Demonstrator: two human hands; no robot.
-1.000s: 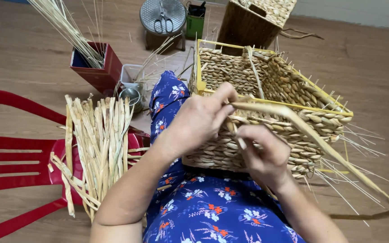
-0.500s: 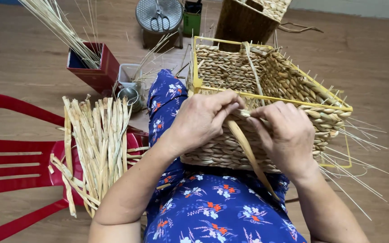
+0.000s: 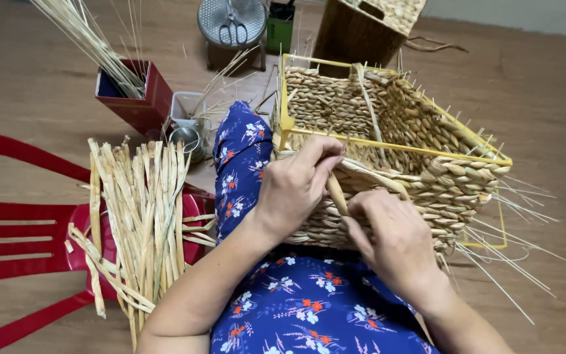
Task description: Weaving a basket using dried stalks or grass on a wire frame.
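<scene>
A partly woven straw basket (image 3: 394,131) on a yellow wire frame rests against my lap, its near wall facing me. My left hand (image 3: 296,187) presses on that wall just under the rim, fingers pinching a pale dried straw strand (image 3: 337,193). My right hand (image 3: 394,239) sits lower and to the right, fingers curled on the same strand against the weave. Thin stiff stalks stick out of the basket's right side.
A bundle of flat dried straw strips (image 3: 139,216) lies on a red plastic chair (image 3: 27,236) at my left. Behind stand a red box of long stalks (image 3: 132,95), a small cup (image 3: 188,121), a round metal tin with scissors (image 3: 232,23) and a second woven basket (image 3: 368,29).
The long strand that stuck out to the right has been drawn in and down across the near wall. My right hand moved from the rim to lower on the wall.
</scene>
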